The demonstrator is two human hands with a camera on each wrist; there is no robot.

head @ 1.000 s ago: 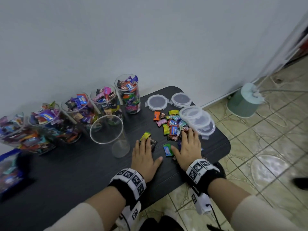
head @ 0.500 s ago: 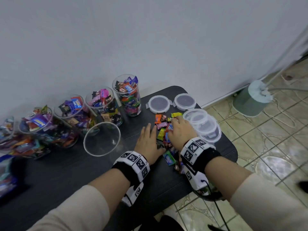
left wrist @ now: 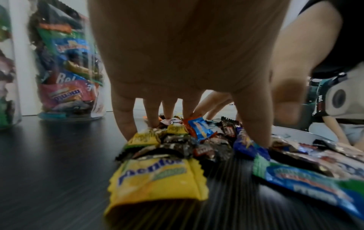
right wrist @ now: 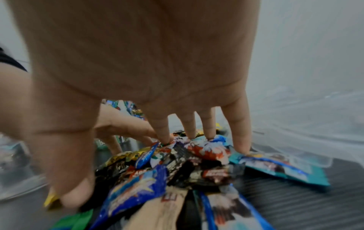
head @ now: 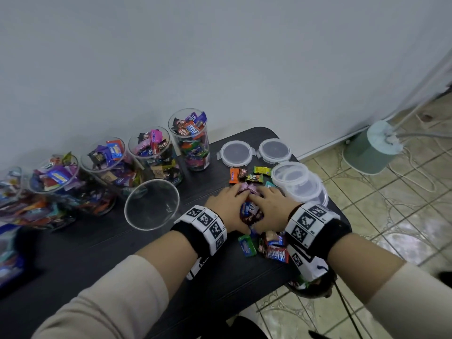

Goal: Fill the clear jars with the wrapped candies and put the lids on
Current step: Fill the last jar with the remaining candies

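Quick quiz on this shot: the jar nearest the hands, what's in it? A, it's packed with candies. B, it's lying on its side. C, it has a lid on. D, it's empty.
D: in the head view the nearest jar is clear to its bottom with no lid, upright, while the left hand and right hand gather the loose candies beside it.

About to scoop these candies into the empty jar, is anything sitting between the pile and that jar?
Nothing visible does. The empty jar stands open just left of the left hand, with bare table between it and the candy pile.
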